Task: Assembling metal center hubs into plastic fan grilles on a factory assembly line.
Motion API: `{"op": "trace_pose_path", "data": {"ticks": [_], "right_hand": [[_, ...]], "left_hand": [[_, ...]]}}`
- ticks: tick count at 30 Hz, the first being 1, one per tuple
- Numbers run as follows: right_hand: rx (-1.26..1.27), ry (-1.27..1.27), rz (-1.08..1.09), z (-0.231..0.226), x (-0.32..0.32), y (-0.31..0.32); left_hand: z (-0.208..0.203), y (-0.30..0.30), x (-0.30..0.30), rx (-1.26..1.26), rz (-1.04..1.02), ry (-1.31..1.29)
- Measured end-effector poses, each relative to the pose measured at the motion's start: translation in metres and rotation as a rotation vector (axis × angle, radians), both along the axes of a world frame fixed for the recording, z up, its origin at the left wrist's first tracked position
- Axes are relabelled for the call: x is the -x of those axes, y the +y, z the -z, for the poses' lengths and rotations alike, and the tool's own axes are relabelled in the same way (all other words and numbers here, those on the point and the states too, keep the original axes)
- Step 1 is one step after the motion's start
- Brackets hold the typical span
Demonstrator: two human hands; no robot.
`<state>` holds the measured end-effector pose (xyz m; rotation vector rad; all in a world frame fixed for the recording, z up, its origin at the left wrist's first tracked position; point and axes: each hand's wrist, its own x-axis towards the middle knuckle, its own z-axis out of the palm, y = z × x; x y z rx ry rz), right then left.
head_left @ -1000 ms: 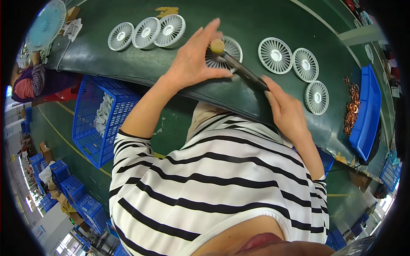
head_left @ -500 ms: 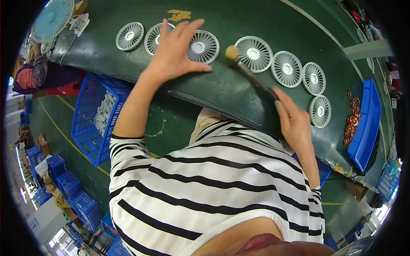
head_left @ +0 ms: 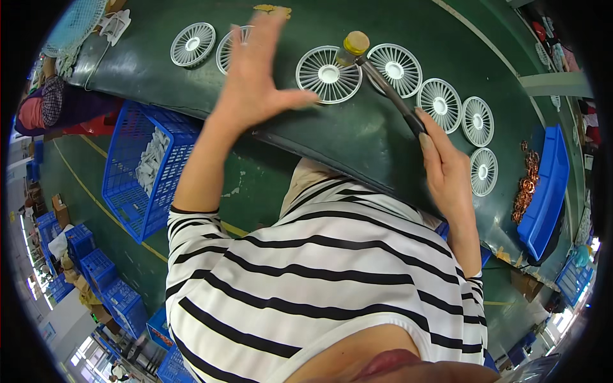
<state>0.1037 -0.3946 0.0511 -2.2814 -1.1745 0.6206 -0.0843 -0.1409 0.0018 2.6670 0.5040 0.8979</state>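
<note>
My right hand (head_left: pixel 447 169) grips the dark handle of a mallet (head_left: pixel 393 89). Its yellowish round head (head_left: pixel 355 43) is above the table, between two silver-white spoked discs; whether it touches either I cannot tell. The nearer of these, a spoked disc (head_left: pixel 329 75), lies just right of my left hand. My left hand (head_left: pixel 250 86) is open, thumb stretched out toward that disc and fingers spread, slightly blurred. Behind its fingers another spoked disc (head_left: pixel 225 54) is partly hidden. A further spoked disc (head_left: pixel 193 45) lies at the far left.
More spoked discs (head_left: pixel 439 106) curve along the dark green table (head_left: pixel 370 137) to the right. Copper-coloured rings (head_left: pixel 527 185) lie beside a blue tray (head_left: pixel 548 191). Left of me stands a blue crate (head_left: pixel 150 172) with pale parts. Another person's sleeve (head_left: pixel 59 105) shows at the left.
The disc beside my left hand has shifted right, toward the other discs, and my hand is now clear of it. The mallet head has moved up and slightly right in the view.
</note>
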Motion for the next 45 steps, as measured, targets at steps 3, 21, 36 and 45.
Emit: {"op": "trace_pose_path", "data": {"ticks": [3, 21, 36, 45], "right_hand": [[-0.14, 0.119, -0.177, 0.0, 0.009, -0.008], [-0.094, -0.209, -0.299, 0.016, 0.02, 0.033], [-0.002, -0.109, -0.145, 0.012, 0.014, 0.038], [-0.086, -0.161, -0.343, 0.016, 0.034, 0.06]], "left_hand": [[-0.011, 0.034, 0.022, -0.163, -0.162, 0.094], [0.005, -0.011, 0.016, 0.352, -0.075, -0.072], [0.013, 0.043, 0.063, 0.346, -0.288, -0.1], [0.013, -0.013, 0.036, 0.298, -0.211, -0.029]]}}
